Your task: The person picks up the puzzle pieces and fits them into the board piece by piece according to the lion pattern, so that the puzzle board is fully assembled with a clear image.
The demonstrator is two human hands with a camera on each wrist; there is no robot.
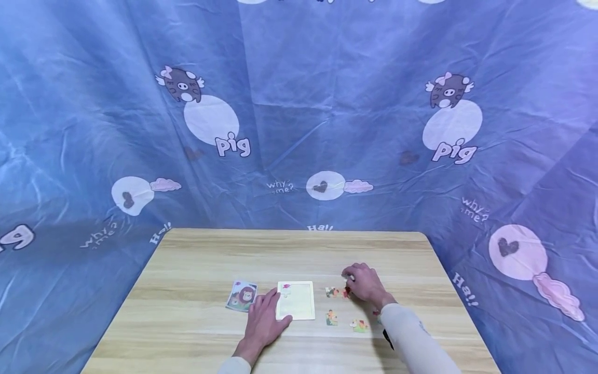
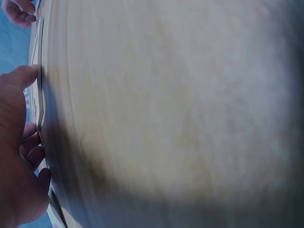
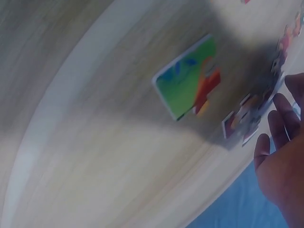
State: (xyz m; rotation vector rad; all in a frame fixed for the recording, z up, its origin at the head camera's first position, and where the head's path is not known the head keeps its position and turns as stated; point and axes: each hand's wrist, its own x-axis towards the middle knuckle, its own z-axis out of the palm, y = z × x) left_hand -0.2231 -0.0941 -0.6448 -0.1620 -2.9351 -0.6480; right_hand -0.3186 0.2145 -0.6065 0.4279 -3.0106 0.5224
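A white puzzle tray [image 1: 296, 301] lies on the table, with a pink-marked piece in its upper left corner. My left hand [image 1: 266, 318] touches its left and lower edges, fingers extended and thumb apart from them. In the left wrist view the left hand [image 2: 19, 142] sits beside the tray's thin edge. To the tray's right, my right hand [image 1: 367, 284] reaches down over puzzle pieces [image 1: 332, 292]. In the right wrist view the right hand [image 3: 285, 137] has thumb and fingertips at a blurred puzzle piece [image 3: 259, 110], apparently pinched; the fingers partly hide it.
A lion picture card [image 1: 242, 296] lies left of the tray. Nearer me are an orange-and-green piece [image 1: 331, 318] and a yellow-and-red piece [image 1: 359, 325]. A green corner piece [image 3: 185, 78] lies under my right wrist. Blue printed cloth [image 1: 299, 130] hangs around the wooden table [image 1: 224, 249].
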